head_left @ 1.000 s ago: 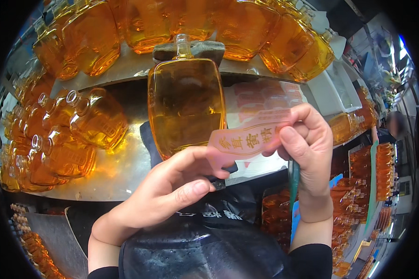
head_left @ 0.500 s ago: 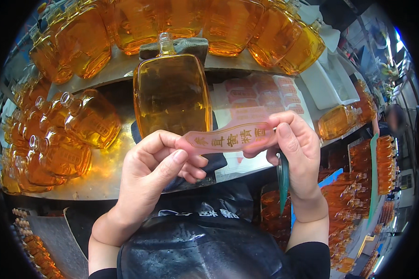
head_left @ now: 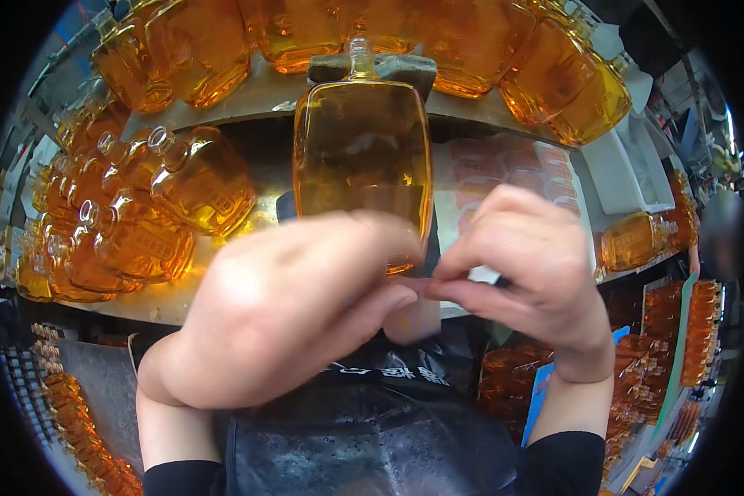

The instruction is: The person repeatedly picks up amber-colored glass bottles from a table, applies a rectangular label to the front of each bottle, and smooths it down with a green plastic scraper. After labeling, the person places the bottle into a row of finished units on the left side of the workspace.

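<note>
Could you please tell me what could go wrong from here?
The translucent film might crease or tear, as the left hand and right hand seem to pinch it. Its lower end could catch on the apron, which shows behind it. The left hand overlaps the bottle in view, so a bump might shift it; contact is unclear.

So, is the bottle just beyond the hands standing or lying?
Lying: the bottle has its broad face turned up, its neck at the dark block.
</note>
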Tool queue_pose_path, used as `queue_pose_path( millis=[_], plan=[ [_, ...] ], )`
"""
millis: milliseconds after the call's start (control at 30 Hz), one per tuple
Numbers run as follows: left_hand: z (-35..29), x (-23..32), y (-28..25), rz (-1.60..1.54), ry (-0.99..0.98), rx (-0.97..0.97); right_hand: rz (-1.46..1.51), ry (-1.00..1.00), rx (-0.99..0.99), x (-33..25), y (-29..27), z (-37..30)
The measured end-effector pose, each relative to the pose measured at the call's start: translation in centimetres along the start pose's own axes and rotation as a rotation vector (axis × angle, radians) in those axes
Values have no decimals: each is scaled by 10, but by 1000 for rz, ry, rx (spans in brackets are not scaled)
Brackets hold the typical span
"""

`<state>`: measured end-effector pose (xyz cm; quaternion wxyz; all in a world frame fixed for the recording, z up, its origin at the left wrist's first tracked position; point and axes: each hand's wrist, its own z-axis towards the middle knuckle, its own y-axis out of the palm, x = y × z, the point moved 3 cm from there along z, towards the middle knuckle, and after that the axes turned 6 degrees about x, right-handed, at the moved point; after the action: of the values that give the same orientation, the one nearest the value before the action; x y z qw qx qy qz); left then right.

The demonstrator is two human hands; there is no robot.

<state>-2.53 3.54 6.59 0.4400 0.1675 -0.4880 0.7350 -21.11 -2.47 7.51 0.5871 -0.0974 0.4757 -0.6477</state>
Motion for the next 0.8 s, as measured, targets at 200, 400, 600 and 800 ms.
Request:
queue_pose_path(
  millis=[200, 400, 600, 800],
  plan=[
    [-20, -60, -4, 72, 57, 190, 57, 81, 31, 2, -20, 5],
    [-28, -85, 46, -81, -110, 152, 215, 235, -130, 22, -14, 40],
    [-28, -83, 46, -123, -222, 81, 27, 410, -258, 78, 22, 66],
    [-3, -75, 21, 172, -72, 97, -347, 116, 78, 59, 30, 42]
  ],
)
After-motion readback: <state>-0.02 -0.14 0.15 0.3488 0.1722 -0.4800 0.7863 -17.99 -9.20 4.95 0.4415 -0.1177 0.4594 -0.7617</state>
